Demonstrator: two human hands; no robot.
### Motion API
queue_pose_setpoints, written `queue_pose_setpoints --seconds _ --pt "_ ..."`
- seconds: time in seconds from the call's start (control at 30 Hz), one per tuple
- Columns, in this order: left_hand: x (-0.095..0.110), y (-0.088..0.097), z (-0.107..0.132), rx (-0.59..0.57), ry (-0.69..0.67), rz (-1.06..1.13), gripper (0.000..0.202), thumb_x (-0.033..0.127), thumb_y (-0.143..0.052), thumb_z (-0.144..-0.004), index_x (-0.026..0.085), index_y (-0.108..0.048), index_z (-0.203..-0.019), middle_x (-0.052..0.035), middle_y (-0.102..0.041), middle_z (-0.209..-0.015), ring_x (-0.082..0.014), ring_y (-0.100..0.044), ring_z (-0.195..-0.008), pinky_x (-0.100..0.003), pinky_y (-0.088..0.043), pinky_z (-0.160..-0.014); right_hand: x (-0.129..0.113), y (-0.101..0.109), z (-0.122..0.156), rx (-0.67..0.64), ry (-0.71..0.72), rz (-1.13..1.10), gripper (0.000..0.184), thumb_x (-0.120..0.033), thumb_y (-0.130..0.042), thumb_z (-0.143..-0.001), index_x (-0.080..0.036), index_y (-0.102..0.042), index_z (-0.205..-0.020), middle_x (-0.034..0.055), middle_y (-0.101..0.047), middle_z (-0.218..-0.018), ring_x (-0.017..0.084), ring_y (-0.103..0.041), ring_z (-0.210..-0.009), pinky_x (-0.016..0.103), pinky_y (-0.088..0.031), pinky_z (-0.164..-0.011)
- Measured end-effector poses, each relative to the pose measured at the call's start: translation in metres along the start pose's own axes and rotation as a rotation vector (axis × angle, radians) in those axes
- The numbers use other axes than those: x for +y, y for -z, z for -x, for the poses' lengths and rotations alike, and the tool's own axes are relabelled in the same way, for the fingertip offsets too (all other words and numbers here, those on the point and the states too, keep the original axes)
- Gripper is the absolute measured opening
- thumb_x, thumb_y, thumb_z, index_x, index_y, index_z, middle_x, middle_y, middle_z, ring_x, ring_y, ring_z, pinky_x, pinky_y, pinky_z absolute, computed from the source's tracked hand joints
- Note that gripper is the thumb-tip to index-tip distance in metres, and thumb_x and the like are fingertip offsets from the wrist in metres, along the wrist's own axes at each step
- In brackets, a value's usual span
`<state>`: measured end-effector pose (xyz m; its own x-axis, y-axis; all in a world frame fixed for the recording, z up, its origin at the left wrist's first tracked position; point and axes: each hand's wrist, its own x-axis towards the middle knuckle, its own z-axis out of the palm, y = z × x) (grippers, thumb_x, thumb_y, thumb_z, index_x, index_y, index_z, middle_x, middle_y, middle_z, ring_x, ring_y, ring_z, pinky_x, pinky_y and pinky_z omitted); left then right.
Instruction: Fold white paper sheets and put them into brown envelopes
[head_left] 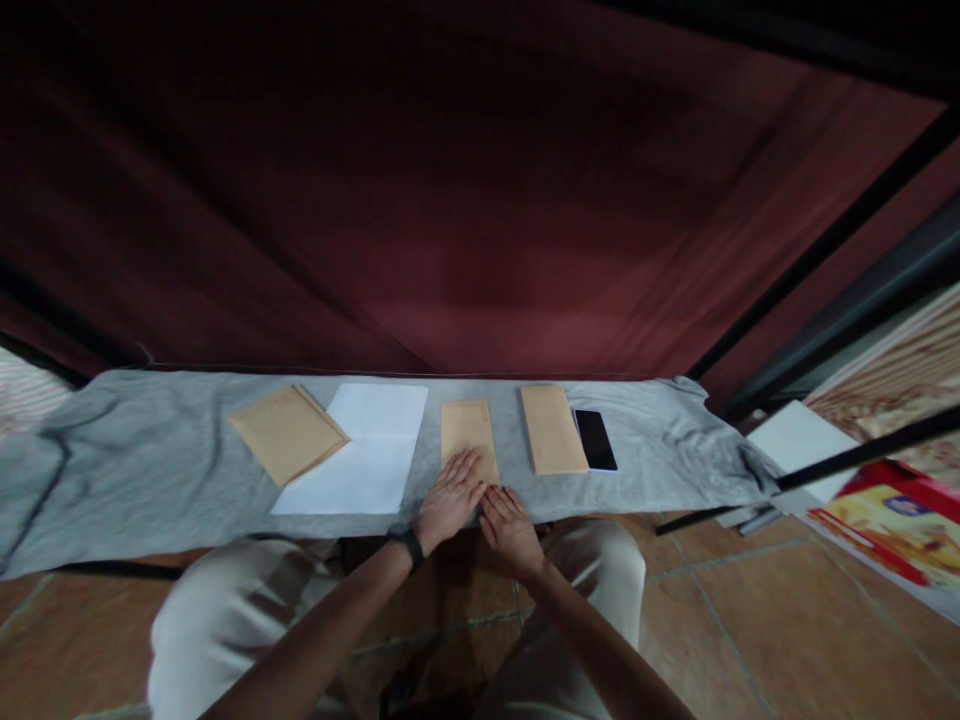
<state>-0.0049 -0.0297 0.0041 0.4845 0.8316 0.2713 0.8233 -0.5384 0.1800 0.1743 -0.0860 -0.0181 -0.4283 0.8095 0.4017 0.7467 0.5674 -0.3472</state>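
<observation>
A brown paper envelope (466,425) lies flat on the grey cloth in front of me, its long side pointing away. My left hand (451,492) rests on its lower part, palm down with fingers stretched out; a dark band circles that wrist. At the envelope's near right corner lies my right hand (510,525), its fingers extended and touching the edge. The fingertips of both hands almost meet. Under them, the near end of the envelope is hidden.
Left of me, several brown envelopes (289,435) overlap white paper sheets (379,430). To the right, another brown envelope (553,430) lies beside a black phone (596,440). Grey cloth (150,470) covers the narrow table. A dark red curtain (480,250) hangs behind; a red printed box (900,520) stands far right.
</observation>
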Motion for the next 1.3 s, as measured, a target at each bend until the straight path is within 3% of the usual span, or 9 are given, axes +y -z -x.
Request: queue_pose_setpoints --seconds 0.13,0.27,0.43,0.73,1.0,1.3 --pt "-0.014 -0.018 -0.039 -0.1 0.055 -0.022 0.06 0.04 -0.028 -0.103 0.008 -0.037 -0.154 -0.0163 -0.038 -0.161 -0.0246 -0.03 -0.152 -0.045 -0.028 -0.123 0.001 -0.001 -0.003 0.013 -0.004 -0.052 0.045 -0.016 -0.045 -0.099 -0.016 -0.054 -0.143 0.0123 -0.062 -0.141 0.024 -0.054 -0.135 0.049 -0.04 -0.116" --pt "-0.03 -0.029 -0.064 -0.088 0.097 -0.037 0.063 0.042 -0.027 -0.102 0.011 -0.032 -0.157 -0.0152 -0.035 -0.163 -0.0245 -0.026 -0.154 -0.048 -0.021 -0.125 -0.002 0.002 -0.006 0.013 -0.012 -0.086 0.047 -0.015 -0.045 -0.098 -0.018 -0.05 -0.145 0.0119 -0.062 -0.141 0.024 -0.054 -0.133 0.049 -0.041 -0.114" --pt "-0.043 -0.033 -0.09 -0.089 0.136 -0.047 0.06 0.041 -0.031 -0.101 0.016 -0.038 -0.154 -0.0117 -0.038 -0.162 -0.0271 -0.027 -0.153 -0.052 -0.019 -0.124 -0.008 0.004 -0.01 0.019 -0.058 -0.055 0.051 -0.013 -0.048 -0.097 -0.023 -0.048 -0.147 0.0104 -0.063 -0.138 0.025 -0.056 -0.128 0.048 -0.043 -0.111" --pt "-0.055 -0.04 -0.119 -0.063 0.172 -0.024 0.061 0.041 -0.029 -0.101 0.022 -0.029 -0.159 -0.0092 -0.035 -0.164 -0.0269 -0.023 -0.154 -0.055 -0.015 -0.125 -0.01 0.005 -0.016 -0.002 -0.087 -0.017 0.052 -0.014 -0.051 -0.097 -0.026 -0.048 -0.147 0.0097 -0.061 -0.137 0.026 -0.056 -0.124 0.046 -0.045 -0.107" --pt "-0.057 -0.042 -0.118 -0.054 0.16 -0.001 0.056 0.04 -0.027 -0.101 0.026 -0.04 -0.154 -0.0054 -0.042 -0.161 -0.0276 -0.028 -0.152 -0.058 -0.017 -0.123 -0.013 0.007 -0.018 -0.008 -0.122 -0.035 0.049 -0.016 -0.051 -0.098 -0.028 -0.049 -0.145 0.0084 -0.063 -0.134 0.026 -0.057 -0.118 0.046 -0.045 -0.103" --pt "-0.043 -0.032 -0.081 -0.094 0.071 0.028 0.056 0.041 -0.029 -0.102 0.027 -0.039 -0.155 -0.0022 -0.039 -0.162 -0.0265 -0.025 -0.153 -0.055 -0.014 -0.125 -0.009 0.007 -0.016 -0.038 -0.116 -0.035 0.048 -0.017 -0.052 -0.098 -0.026 -0.05 -0.145 0.0087 -0.063 -0.133 0.025 -0.056 -0.117 0.044 -0.042 -0.105"
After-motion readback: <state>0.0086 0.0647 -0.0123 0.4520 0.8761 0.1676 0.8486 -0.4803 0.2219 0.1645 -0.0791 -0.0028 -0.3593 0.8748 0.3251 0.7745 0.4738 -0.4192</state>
